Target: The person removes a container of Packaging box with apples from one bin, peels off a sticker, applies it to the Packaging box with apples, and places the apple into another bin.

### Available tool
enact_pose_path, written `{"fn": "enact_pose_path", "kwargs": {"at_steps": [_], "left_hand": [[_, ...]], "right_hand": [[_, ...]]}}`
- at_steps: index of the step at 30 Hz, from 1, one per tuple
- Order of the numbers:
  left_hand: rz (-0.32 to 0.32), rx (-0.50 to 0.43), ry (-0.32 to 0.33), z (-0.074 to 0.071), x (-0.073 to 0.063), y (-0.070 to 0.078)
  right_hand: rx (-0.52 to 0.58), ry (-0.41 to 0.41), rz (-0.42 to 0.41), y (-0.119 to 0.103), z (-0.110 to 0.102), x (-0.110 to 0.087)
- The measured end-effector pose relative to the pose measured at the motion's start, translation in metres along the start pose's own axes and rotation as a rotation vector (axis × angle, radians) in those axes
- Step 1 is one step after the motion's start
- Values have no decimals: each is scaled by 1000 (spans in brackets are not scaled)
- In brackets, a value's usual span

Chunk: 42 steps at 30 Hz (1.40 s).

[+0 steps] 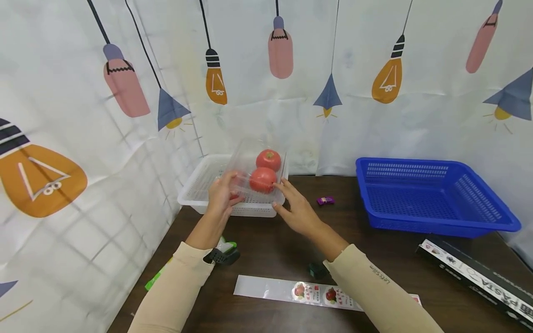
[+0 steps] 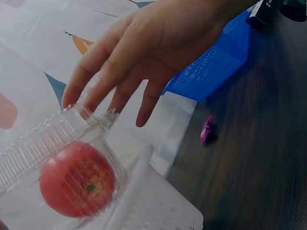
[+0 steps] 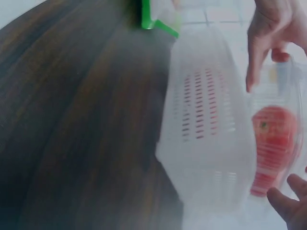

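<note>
A clear plastic clamshell box (image 1: 241,159) is tilted above a white basket (image 1: 254,211), with two red tomatoes (image 1: 263,179) showing inside. My left hand (image 1: 218,196) grips the box by its left side, fingers behind it partly hidden. On the other side my right hand (image 1: 297,210) has its fingers extended and spread at the box's edge; in the left wrist view its fingertips touch the ribbed rim. The right thumb looks apart from the box. Something red shows low in the basket, mostly hidden by my left hand.
A blue basket (image 1: 433,226) stands at the right, and a purple-wrapped sweet (image 1: 325,200) lies between the baskets. A strip of tomato-picture stickers (image 1: 275,289) lies in front, partly under my right sleeve. At the right lies a long black box (image 1: 479,282); a green-edged packet (image 1: 156,279) is by my left forearm.
</note>
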State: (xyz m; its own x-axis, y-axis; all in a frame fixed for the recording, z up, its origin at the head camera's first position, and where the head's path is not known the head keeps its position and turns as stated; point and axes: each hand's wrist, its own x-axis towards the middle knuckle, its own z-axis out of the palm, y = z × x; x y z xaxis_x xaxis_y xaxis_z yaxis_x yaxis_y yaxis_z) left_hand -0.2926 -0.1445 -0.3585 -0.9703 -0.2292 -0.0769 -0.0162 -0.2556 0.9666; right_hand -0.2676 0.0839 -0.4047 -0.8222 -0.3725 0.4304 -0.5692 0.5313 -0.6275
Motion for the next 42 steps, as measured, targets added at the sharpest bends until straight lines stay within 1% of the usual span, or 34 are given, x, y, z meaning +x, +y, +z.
{"fn": "enact_pose_path", "kwargs": {"at_steps": [3, 7, 10, 12, 14, 17, 19, 21, 23, 25, 28, 29, 31, 35, 39, 42], "left_hand": [[1, -24, -34, -2, -5, 3], [-17, -10, -101, -8, -13, 7], [-44, 8, -158, -14, -18, 8], [-67, 14, -185, -17, -22, 8], [-89, 17, -210, -21, -25, 8], [-117, 20, -258, -23, -31, 6], [-129, 31, -307, -22, -35, 4], [-132, 49, -358, -20, -38, 2], [-137, 68, -408, -16, -41, 0], [-146, 87, -457, -14, -42, -2], [-171, 105, -515, -12, -46, -6], [-179, 111, -535, -12, -46, -8], [-192, 124, -559, -12, -47, -11], [-220, 140, -577, -9, -46, -15], [-236, 154, -599, -1, -45, -19], [-240, 141, -618, 6, -45, -23]], "right_hand": [[-1, 53, -34, 3, -11, 0], [22, 172, -37, 11, -32, 0], [36, 251, -11, 17, -50, 1], [36, 271, 16, 21, -64, 1], [50, 271, 57, 23, -77, 2], [101, 228, 142, 27, -95, 2], [139, 183, 209, 29, -105, 1], [170, 122, 275, 32, -113, 0], [178, 45, 335, 36, -119, -4], [228, -40, 393, 38, -125, -10], [318, -161, 446, 40, -132, -23], [351, -194, 461, 40, -134, -28], [396, -241, 464, 39, -137, -35], [431, -279, 475, 36, -141, -49], [482, -285, 479, 39, -143, -63], [508, -273, 474, 41, -145, -73]]}}
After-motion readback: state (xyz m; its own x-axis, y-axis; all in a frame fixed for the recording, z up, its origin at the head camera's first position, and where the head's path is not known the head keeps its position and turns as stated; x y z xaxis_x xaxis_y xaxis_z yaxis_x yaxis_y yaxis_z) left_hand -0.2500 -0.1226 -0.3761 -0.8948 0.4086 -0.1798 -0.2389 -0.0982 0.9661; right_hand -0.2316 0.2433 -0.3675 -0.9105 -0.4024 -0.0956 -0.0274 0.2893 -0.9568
